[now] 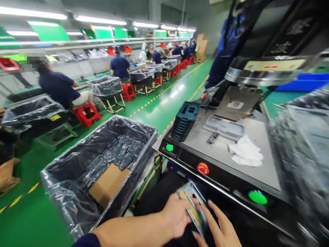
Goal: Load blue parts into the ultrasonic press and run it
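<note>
Low in the view, my left hand [176, 212] is closed around the left edge of a thin blue-grey phone case [189, 193]. A yellow strip runs along the case, and a cutout shows near its upper end. From the other side my right hand [222, 226] has its fingers on the right edge of the case, with the forefinger stretched out along it. The case is tilted in front of the machine's front panel. On the machine table stands a stack of dark blue cases [189, 111], next to a grey phone-shaped fixture [223, 127].
A plastic-lined bin [59, 192] at the left holds many bagged dark pieces and cardboard [110, 183]. The press head [259, 68] overhangs the table. Its panel carries green buttons [257, 197] and a red stop button [203, 168]. White tissue [245, 151] lies there. Co-workers sit along the left line.
</note>
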The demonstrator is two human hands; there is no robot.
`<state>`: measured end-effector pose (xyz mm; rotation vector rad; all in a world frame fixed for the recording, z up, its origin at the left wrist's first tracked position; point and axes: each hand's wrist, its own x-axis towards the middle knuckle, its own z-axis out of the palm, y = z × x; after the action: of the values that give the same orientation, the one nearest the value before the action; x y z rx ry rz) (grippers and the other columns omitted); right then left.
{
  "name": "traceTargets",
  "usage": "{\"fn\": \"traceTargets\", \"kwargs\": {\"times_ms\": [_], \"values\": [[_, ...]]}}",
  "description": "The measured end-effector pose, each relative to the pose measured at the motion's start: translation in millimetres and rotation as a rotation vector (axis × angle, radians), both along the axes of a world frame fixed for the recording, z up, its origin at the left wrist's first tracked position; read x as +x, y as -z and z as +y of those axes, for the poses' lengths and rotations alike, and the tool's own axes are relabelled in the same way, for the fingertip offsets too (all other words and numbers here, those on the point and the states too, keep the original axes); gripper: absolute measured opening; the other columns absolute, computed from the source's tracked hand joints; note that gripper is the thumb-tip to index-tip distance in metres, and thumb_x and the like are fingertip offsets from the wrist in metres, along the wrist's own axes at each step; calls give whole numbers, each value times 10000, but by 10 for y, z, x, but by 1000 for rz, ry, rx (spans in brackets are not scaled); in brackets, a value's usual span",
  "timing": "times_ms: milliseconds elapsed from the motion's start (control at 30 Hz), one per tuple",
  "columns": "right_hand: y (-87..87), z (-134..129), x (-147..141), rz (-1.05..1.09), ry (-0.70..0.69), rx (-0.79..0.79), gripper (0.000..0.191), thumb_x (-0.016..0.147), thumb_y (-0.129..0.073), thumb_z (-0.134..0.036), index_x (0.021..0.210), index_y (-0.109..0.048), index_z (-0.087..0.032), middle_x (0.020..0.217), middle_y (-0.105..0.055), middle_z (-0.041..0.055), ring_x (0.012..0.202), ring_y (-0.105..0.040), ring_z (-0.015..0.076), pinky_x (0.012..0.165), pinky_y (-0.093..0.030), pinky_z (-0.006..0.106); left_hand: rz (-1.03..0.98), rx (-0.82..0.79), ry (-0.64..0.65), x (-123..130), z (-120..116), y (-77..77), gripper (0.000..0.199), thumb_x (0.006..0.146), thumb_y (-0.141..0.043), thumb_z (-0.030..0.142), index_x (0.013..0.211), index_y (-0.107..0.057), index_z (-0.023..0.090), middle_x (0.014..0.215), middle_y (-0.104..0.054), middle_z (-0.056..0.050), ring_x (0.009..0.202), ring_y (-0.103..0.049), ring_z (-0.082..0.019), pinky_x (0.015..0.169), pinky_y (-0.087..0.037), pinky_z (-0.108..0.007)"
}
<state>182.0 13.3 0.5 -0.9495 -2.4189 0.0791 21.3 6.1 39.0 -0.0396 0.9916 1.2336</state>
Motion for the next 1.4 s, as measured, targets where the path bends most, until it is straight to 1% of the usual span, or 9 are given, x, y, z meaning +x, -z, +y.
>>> {"fn": "traceTargets", "kwargs": {"times_ms": [133, 267, 700, 833, 1000, 1067, 1167, 1267, 1400], "values": [[-234, -143, -85, 77, 136, -200, 659, 840, -572, -413, 1413, -328, -196, 1335, -435, 168, 1183, -496, 309, 932, -504, 463, -6, 110, -2, -63, -64, -91, 307, 598, -611, 39, 885, -599, 148, 855, -670, -62, 852, -632, -198, 824, -467, -357], [-288, -146, -69, 144, 154, -292, 647, 810, -612, -354, 1374, -364, -160, 1318, -433, 178, 1213, -447, 304, 986, -454, 488, -4, 110, 71, -138, -55, -49, 269, 648, -630, 52, 898, -607, 148, 927, -688, -65, 923, -640, -209, 901, -456, -392], [-294, -111, -21, 179, 135, -320, 658, 784, -616, -289, 1377, -357, -168, 1323, -433, 175, 1207, -442, 307, 976, -450, 501, 136, 94, 179, -195, -43, 80, 217, 671, -673, 96, 859, -591, 164, 937, -692, -43, 866, -653, -178, 929, -458, -439], [-290, -109, -17, 192, 127, -318, 652, 778, -616, -274, 1370, -363, -172, 1331, -427, 173, 1219, -435, 308, 987, -440, 505, 140, 111, 191, -185, -49, 49, 236, 677, -690, 117, 890, -605, 172, 948, -689, -41, 878, -648, -182, 924, -456, -442], [-508, -37, 75, 218, 204, -279, 632, 766, -623, -276, 1341, -383, -171, 1330, -431, 163, 1218, -448, 291, 997, -440, 475, 115, 210, 203, -260, -44, -20, 302, 801, -629, 372, 1035, -610, 182, 1039, -666, -86, 961, -617, -217, 870, -473, -406], [-693, 95, 145, 216, 248, -218, 622, 766, -625, -287, 1330, -390, -174, 1307, -459, 156, 1204, -462, 286, 996, -439, 468, 214, 238, 163, -318, 0, 64, 397, 817, -591, 470, 1072, -605, 167, 1042, -659, -107, 959, -614, -219, 833, -479, -366], [-1028, 450, 238, 194, 285, -129, 632, 761, -631, -317, 1328, -394, -172, 1274, -496, 147, 1176, -486, 281, 1001, -427, 459, 494, 212, 157, -404, 107, 329, 430, 792, -611, 507, 1020, -626, 143, 976, -665, -107, 862, -624, -193, 716, -482, -288], [-1313, 972, 279, 143, 337, -100, 671, 719, -667, -371, 1308, -433, -149, 1237, -532, 148, 1128, -526, 286, 979, -438, 442, 696, 176, 233, -473, 180, 640, 397, 750, -655, 502, 914, -653, 141, 849, -666, -81, 720, -614, -169, 587, -457, -248], [-1517, 1743, 256, 61, 504, -203, 702, 649, -713, -417, 1257, -515, -127, 1166, -596, 141, 1035, -586, 287, 910, -474, 421, 820, 258, 266, -527, 165, 922, 349, 766, -646, 474, 920, -642, 160, 728, -633, -36, 604, -599, -160, 555, -470, -263]]}}
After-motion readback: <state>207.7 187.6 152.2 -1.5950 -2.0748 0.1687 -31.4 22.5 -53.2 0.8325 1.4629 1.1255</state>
